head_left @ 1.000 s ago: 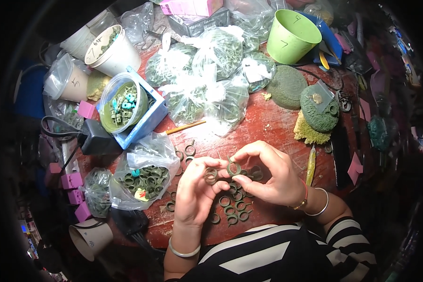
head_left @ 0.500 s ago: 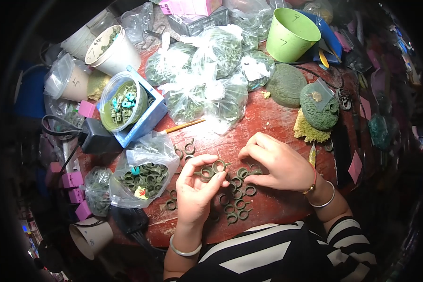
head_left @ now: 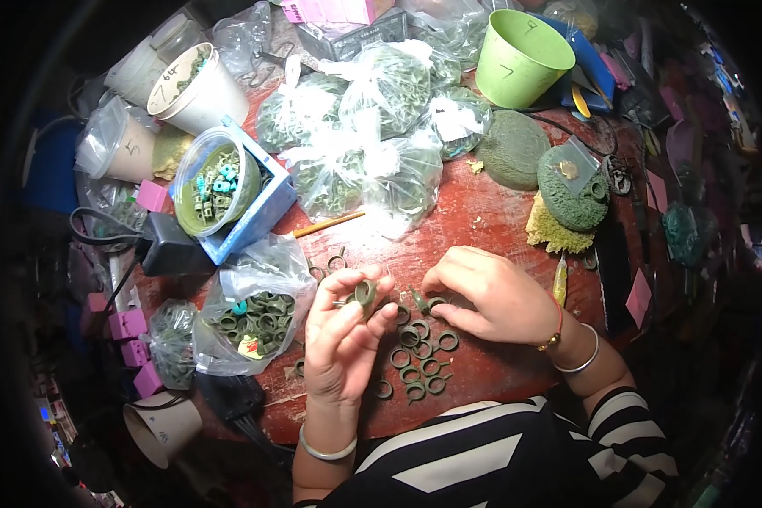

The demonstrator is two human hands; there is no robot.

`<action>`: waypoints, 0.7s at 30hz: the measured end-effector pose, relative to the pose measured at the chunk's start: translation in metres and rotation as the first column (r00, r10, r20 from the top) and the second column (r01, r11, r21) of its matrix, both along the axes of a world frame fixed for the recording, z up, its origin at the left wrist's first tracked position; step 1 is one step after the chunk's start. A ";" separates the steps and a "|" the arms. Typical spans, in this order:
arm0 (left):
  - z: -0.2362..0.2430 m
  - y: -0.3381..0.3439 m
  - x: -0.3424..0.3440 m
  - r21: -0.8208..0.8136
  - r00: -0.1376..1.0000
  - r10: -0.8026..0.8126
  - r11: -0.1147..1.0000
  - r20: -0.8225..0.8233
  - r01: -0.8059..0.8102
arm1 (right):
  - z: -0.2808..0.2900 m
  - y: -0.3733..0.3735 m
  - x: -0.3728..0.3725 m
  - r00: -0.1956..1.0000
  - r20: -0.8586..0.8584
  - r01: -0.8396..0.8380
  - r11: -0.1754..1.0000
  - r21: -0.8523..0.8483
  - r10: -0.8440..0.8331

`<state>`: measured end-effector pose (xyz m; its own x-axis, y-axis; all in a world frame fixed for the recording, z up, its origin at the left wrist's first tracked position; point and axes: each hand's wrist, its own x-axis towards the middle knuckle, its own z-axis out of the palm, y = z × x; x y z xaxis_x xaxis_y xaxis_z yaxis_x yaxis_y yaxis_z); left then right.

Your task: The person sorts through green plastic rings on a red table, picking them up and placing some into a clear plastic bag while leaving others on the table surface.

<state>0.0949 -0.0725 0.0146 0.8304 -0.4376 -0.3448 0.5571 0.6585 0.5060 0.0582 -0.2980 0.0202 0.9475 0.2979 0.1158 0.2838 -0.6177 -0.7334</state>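
Note:
My left hand [head_left: 345, 343] is raised over the table, its thumb and fingers closed round a dark green ring [head_left: 365, 294] with a short thin stem. To its right, my right hand [head_left: 493, 296] reaches low to the table, fingers curled and thumb pressed toward the fingertips on another green ring [head_left: 434, 305]; the fingers partly hide it. Several like rings [head_left: 410, 337] lie loosely in a group between and below the hands. Beyond the left hand, a few more rings [head_left: 337, 262] lie near a clear bag [head_left: 292, 254] filled with such rings.
Tied clear bags [head_left: 389, 93] of green pieces fill the back of the red table [head_left: 474, 212]. A blue box [head_left: 279, 199] holds a tub [head_left: 250, 190] at left. Far right stand a green bucket [head_left: 516, 72] and round green pads [head_left: 559, 195]. An orange stick [head_left: 330, 223] lies mid-table.
My left hand has turned and opened its grip slightly, tilting the ring upright and moving a little left. My right hand has shifted slightly left and its fingers have curled in onto a ring.

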 end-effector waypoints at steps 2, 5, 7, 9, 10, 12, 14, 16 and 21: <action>-0.002 0.002 0.001 -0.012 1.000 0.004 1.000 0.011 -0.004 | 0.002 0.004 0.001 1.000 0.018 0.010 0.997 0.075 -0.012; -0.015 0.005 0.000 -0.070 0.996 -0.059 0.995 0.073 0.064 | -0.003 0.014 -0.002 0.994 0.100 0.038 0.998 0.048 -0.043; -0.014 0.007 0.001 -0.043 0.996 -0.074 0.996 0.046 0.076 | -0.008 0.018 -0.002 0.992 0.120 0.040 0.999 0.035 -0.044; -0.010 0.005 0.001 0.082 0.997 -0.075 0.994 -0.004 0.075 | -0.008 0.018 -0.002 0.989 0.140 0.040 0.999 0.022 -0.043; -0.009 0.002 0.000 0.081 0.997 -0.074 0.994 -0.004 0.074 | -0.006 0.016 -0.001 0.995 0.087 0.048 0.992 0.119 -0.058; -0.007 -0.003 -0.002 0.387 0.991 -0.114 0.918 0.068 0.079 | -0.003 0.014 0.000 0.997 0.032 0.055 0.975 0.217 -0.063; -0.011 -0.004 -0.004 0.393 0.985 -0.151 0.913 0.081 0.107 | -0.002 0.012 0.001 0.947 -0.321 0.220 0.777 0.589 -0.024; -0.008 -0.006 -0.005 0.384 0.979 -0.185 0.912 0.082 0.140 | -0.002 0.012 0.001 0.919 -0.394 0.264 0.724 0.637 0.012; -0.007 -0.004 -0.005 0.331 0.960 -0.273 0.913 0.061 0.239 | 0.005 0.018 -0.003 0.994 0.017 0.097 0.940 0.327 -0.108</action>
